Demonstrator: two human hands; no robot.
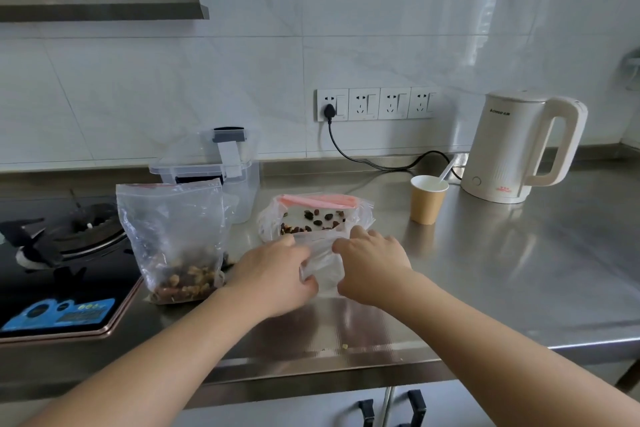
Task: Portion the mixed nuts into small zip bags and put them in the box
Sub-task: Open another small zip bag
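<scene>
Both hands, left hand and right hand, pinch a crinkly clear small bag on steel counter, right of tall nut bag.

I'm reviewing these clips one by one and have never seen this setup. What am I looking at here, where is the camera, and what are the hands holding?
There is no machine: one wide-angle camera worn on a person's head looks down at their bare hands over a steel counter. The left hand and right hand together grip a small clear zip bag, seemingly empty. To the left stands a big bag of mixed nuts; behind the hands lies another open bag with a few nuts. Further back sit a clear plastic box, a paper cup and a white kettle. A gas stove is at far left.
</scene>
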